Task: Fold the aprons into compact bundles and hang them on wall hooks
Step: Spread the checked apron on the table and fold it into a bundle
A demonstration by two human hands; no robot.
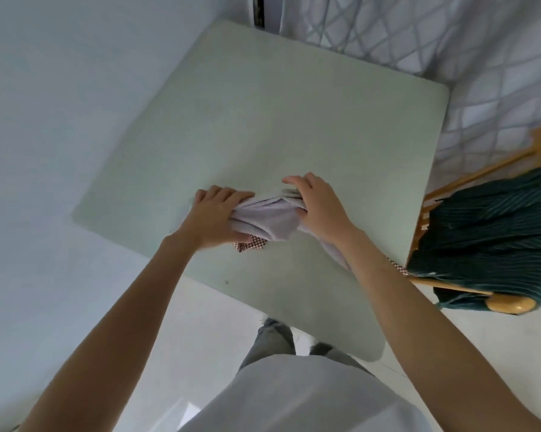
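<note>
**Both hands closed on pale apron bundle at table middle**

Left hand (219,215) curled around left end of the pale apron (270,218), back of hand up, fingers wrapped over the top of the cloth, thumb side underneath. Right hand (317,207) clamped on right end of same bundle, knuckles raised, fingers bent down into the folds, index finger stretched a little forward. Hands close together, only a short piece of bunched cloth visible between them. Both forearms bare, reaching forward from the bottom corners, meeting in a narrow V at the bundle.

Bundle resting on the pale green table (263,120), near its middle, a bit toward the near edge. Small red checkered trim (251,245) sticking out below the left hand, lying on the tabletop. One loose strip of the apron trailing from under the right wrist toward the right edge of the table, ending in another checkered piece there.

Just beside the table at right, a wooden chair (509,304) with dark green striped cloth (493,232) draped over it. Behind the table, a curtain (418,35) with diamond pattern. Below, white shirt and grey trousers of the person, standing on a light floor.
</note>
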